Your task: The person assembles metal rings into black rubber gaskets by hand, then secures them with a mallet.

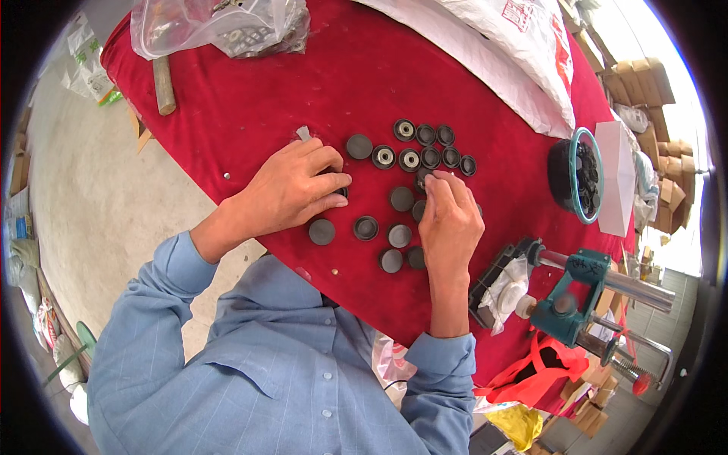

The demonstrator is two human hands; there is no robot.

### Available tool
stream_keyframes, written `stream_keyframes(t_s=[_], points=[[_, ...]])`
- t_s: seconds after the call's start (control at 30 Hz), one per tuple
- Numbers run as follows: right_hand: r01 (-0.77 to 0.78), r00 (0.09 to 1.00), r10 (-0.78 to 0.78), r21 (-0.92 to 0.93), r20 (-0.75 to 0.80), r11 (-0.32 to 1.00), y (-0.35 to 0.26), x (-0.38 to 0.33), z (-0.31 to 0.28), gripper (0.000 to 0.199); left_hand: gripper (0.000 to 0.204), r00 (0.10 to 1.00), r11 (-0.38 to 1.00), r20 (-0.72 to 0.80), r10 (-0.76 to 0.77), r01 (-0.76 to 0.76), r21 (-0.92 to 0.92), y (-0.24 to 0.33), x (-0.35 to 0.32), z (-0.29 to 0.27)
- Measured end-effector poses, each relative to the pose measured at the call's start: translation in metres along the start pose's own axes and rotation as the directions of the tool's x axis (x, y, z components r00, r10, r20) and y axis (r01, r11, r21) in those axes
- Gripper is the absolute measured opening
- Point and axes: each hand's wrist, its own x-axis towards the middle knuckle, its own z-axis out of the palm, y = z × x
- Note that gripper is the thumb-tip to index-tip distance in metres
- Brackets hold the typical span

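On a red cloth lie several small black round caps (365,228), some with the hollow side up and others with the flat side up. Three of the hollow ones, such as the cap with a metal ring (384,157), hold a silvery ring like a bearing. My left hand (292,186) is closed at the left of the group, its thumb and fingers round a dark cap (343,192) that is mostly hidden. At the right of the group, my right hand (453,220) pinches at another cap (422,179) with thumb and fingertips. Its palm side is hidden.
A clear plastic bag of metal rings (254,30) and a wooden stick (164,87) lie at the far left. A white sack (508,53) lies at the back right. To the right stand a tub of black parts (574,176) and a green hand press (570,292).
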Motion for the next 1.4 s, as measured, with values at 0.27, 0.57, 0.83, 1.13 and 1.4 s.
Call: stream_keyframes(t_s=[0.27,0.57,0.83,1.13,1.4], points=[[0.063,0.995,-0.058,-0.064,0.077,0.996,-0.004,-0.012,-0.007,0.023,0.032,0.999,0.988,-0.008,-0.040,0.039,-0.150,0.001,0.002,0.004],[0.092,0.992,-0.081,-0.117,0.095,0.989,-0.004,-0.015,-0.006,0.029,0.028,0.960,0.926,-0.157,-0.233,0.170,-0.338,0.019,0.039,0.001],[0.001,0.995,-0.002,0.020,0.100,1.000,-0.005,-0.010,-0.010,0.025,0.023,0.971,0.998,-0.235,-0.046,0.037,-0.044,-0.006,0.066,0.037],[-0.191,0.978,0.180,0.108,0.107,0.976,0.005,0.023,-0.016,0.016,0.032,0.983,0.995,-0.157,0.094,-0.089,0.037,-0.005,0.057,0.034],[-0.228,0.941,0.244,-0.093,0.234,0.969,0.016,0.045,0.003,0.031,0.034,0.983,0.997,-0.165,0.079,-0.079,0.007,-0.003,0.053,0.036]])
